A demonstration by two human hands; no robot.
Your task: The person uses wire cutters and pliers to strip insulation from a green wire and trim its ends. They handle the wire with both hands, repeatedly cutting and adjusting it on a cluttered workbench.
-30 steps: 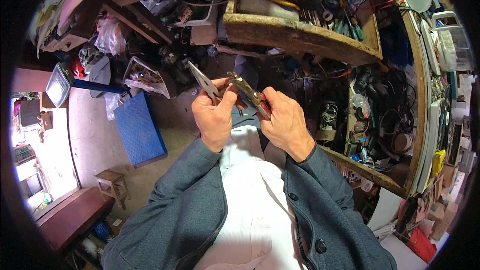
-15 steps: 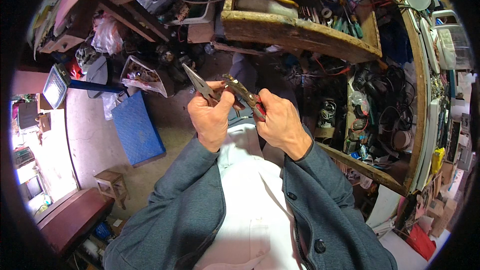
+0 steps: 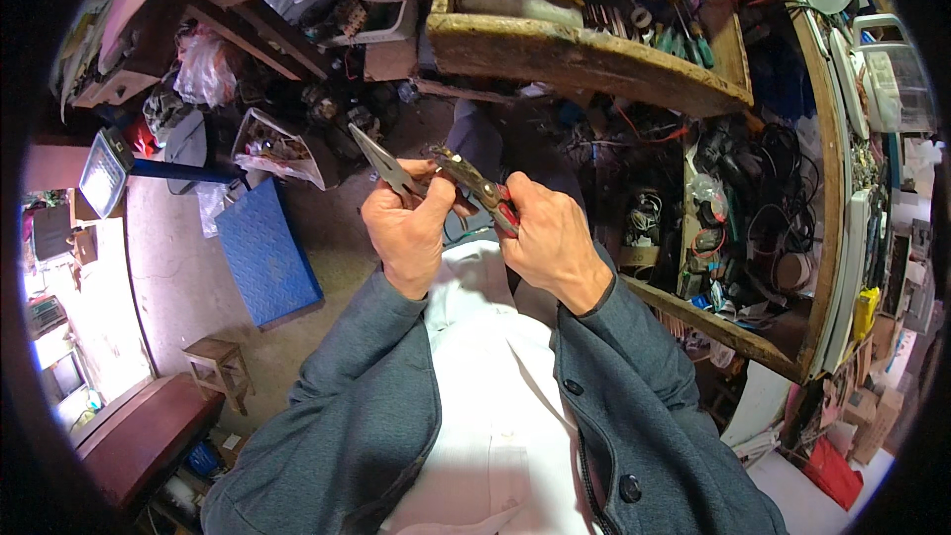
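Long-nose pliers (image 3: pixel 382 160) poke up and leftward out of my left hand (image 3: pixel 404 246), whose fingers are wrapped round them with the thumb on the near side. My right hand (image 3: pixel 551 243) is closed round the red grips of a second, worn pair of pliers (image 3: pixel 474 181). The head of that pair points up and left, reaching beside my left thumb and fingertips. The two tools sit close together; whether they touch, or whether something small is between them, I cannot make out. My fingers hide both pairs' handles in part.
Ahead, an open wooden drawer (image 3: pixel 594 64) holds several screwdrivers and small tools. At right, a wooden-framed bench compartment (image 3: pixel 713 327) is full of cables. A blue board (image 3: pixel 265 256), a box of scraps (image 3: pixel 282 154) and a small wooden stool (image 3: pixel 220 372) stand on the floor at left.
Both hands keep their grips and have shifted very slightly left in the picture, along with most of the surroundings. The red-gripped pliers lie at nearly the same angle.
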